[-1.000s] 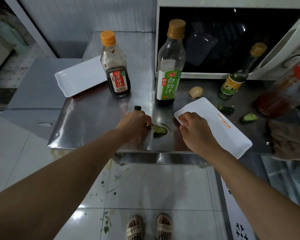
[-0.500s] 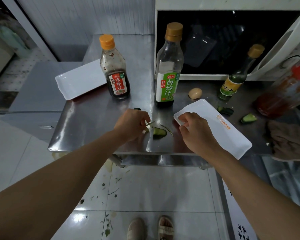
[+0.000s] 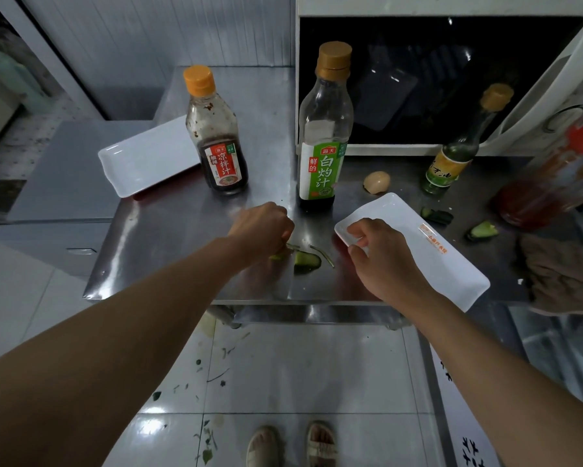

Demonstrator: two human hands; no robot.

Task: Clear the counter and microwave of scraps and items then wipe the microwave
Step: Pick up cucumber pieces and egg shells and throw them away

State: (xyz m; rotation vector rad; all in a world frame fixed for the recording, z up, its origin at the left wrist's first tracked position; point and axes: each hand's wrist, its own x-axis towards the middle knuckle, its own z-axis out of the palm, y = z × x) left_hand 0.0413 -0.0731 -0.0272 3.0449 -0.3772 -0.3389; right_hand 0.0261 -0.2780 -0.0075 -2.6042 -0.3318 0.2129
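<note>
Step in hand, by judgement: gathering of vegetable scraps from the worktop onto the white tray.

- Left hand: curled over green scraps at the front edge; fingers hidden under the knuckles, apparently closed round a few stems, not certain.
- Right hand: fingers pinched on the near-left corner of the tray, tray flat on the worktop.
- Cucumber piece: loose, between both hands, just beside the tray.
- Further cucumber pieces and an eggshell: beyond the tray, untouched.
- Microwave: door open, not yet wiped.

Next move, by judgement: scraps swept rightward onto the tray, tray held steady.
</note>
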